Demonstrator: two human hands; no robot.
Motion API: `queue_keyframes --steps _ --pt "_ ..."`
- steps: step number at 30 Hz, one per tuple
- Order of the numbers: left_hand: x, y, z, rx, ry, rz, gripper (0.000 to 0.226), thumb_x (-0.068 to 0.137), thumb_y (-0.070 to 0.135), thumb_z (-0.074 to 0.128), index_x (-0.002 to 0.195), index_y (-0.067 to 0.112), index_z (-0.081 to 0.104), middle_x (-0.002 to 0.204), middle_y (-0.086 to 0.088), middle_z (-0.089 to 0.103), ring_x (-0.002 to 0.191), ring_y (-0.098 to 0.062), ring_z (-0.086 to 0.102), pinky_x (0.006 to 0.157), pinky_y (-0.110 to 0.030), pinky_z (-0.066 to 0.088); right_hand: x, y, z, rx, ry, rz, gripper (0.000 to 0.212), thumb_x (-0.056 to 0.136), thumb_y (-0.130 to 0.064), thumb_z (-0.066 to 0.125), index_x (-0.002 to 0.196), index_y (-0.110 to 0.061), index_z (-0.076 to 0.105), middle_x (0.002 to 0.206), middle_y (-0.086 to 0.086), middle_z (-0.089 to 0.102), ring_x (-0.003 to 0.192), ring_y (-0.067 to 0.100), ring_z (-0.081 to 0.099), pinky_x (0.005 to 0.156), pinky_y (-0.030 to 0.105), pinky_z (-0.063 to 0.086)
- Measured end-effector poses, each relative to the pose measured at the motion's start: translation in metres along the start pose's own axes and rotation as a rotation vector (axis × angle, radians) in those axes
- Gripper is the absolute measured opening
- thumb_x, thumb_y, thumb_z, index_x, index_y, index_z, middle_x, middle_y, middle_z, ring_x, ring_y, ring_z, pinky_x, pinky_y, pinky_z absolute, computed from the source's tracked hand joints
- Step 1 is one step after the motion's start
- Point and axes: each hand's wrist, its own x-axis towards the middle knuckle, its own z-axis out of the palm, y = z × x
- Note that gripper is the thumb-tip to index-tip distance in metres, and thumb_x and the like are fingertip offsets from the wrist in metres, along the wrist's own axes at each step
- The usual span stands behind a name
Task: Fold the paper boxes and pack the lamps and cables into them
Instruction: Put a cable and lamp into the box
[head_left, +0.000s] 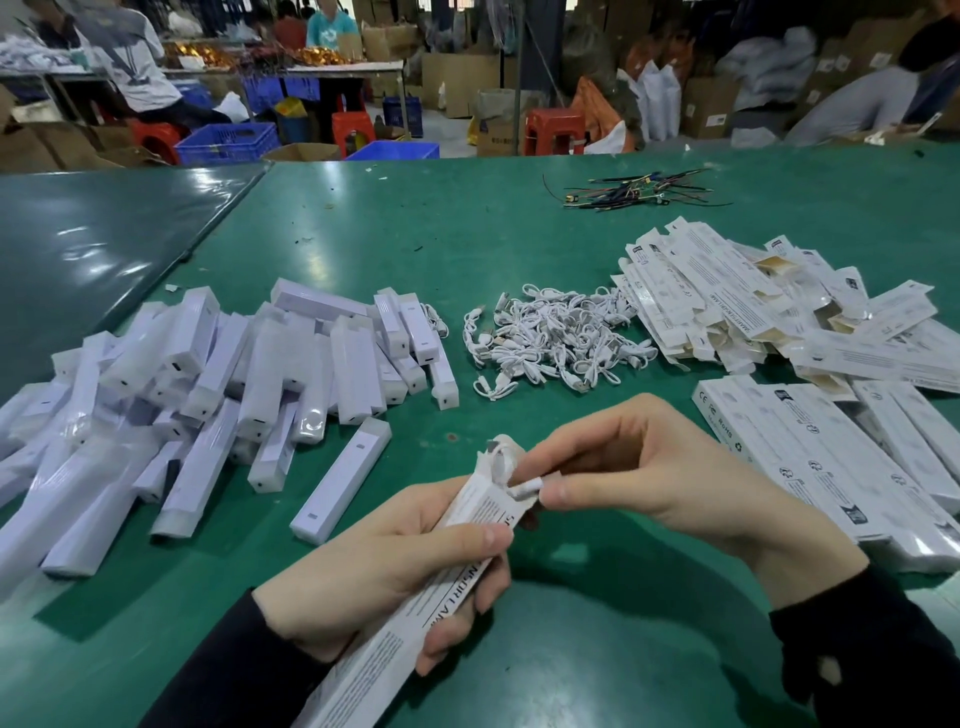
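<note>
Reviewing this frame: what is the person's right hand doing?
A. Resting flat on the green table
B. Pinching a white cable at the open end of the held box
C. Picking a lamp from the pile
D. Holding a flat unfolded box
B: the right hand pinches a coiled white cable at the top end of the long white paper box that the left hand grips.

The worktop has a smooth green covering with a dull sheen that catches light. The lamps piled at its left edge look like white plastic under glossy clear film. The cables in the middle are smooth white plastic. The flat boxes toward the right edge are matt white printed card.
</note>
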Motion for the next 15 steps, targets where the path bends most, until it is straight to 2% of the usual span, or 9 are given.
queue_keyframes --steps 5,9,15 --pt "-0.0017 0.0015 0.0014 0.005 -0.038 0.009 0.025 0.089 0.024 0.062 0.109 0.010 0.059 0.068 -0.014 0.051 0.036 -0.012 0.047 0.036 -0.020 0.044 0.0042 0.0034 0.0028 0.093 0.129 -0.043 0.020 0.067 -0.009 0.077 0.085 -0.001 0.078 0.075 0.017 0.072 0.062 0.016 0.065 0.061 0.019 0.051" --pt "-0.0021 0.0016 0.0010 -0.001 -0.051 0.008 0.029 0.090 0.023 0.061 0.113 0.007 0.057 0.069 -0.014 0.051 0.036 -0.012 0.046 0.036 -0.020 0.044 0.0040 0.0023 0.0028 0.069 0.114 -0.064 0.019 0.067 -0.014 0.077 0.084 -0.004 0.079 0.074 0.013 0.071 0.061 0.014 0.065 0.057 0.018 0.050" --pt "-0.0028 0.0013 -0.0004 0.030 -0.045 0.006 0.029 0.090 0.024 0.061 0.114 0.007 0.056 0.071 -0.015 0.050 0.037 -0.013 0.046 0.037 -0.020 0.044 0.0009 0.0015 -0.0046 0.051 0.062 -0.084 0.016 0.072 -0.006 0.074 0.087 -0.005 0.079 0.081 0.018 0.071 0.065 0.016 0.067 0.060 0.020 0.051"
